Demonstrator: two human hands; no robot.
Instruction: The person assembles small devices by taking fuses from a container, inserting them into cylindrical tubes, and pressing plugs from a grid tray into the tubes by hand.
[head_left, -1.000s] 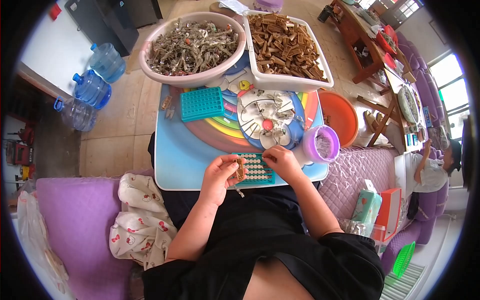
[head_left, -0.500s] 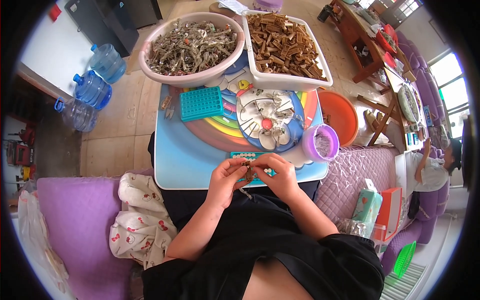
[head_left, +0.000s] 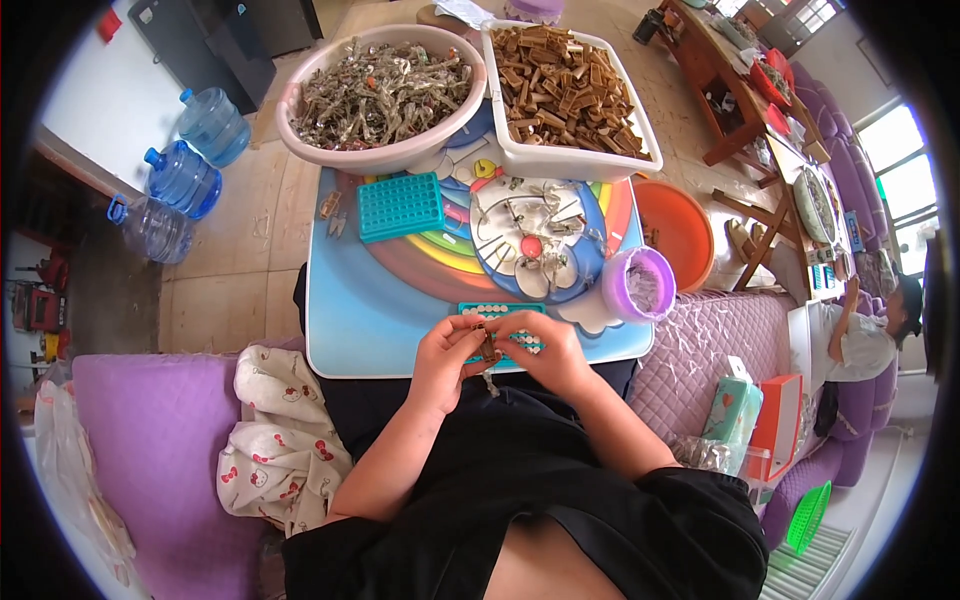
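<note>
My left hand [head_left: 442,362] pinches a small brown, trough-shaped casing [head_left: 488,348] near the table's front edge. From the other side, the bent fingers of my right hand [head_left: 550,350] close on the same piece; the fingertips partly cover it. A short thin strand [head_left: 492,383] hangs just below the casing. Partly hidden beneath my hands lies a turquoise tray [head_left: 466,309] with small white round pieces in its holes. A second turquoise tray [head_left: 402,207] sits farther off to the left. Metal parts and clear wrapped bits [head_left: 535,225] lie scattered on the table's middle.
At the far side stand a pink basin [head_left: 288,120] of wired parts and a white bin [head_left: 650,150] of brown casings. A purple-rimmed bin [head_left: 612,290] stands at the table's right edge, an orange tub [head_left: 690,235] beyond. A co-worker [head_left: 865,340] sits at far right.
Both hands have shifted slightly left with the brown casing, which is tilted differently. The strand below it shows more plainly.
</note>
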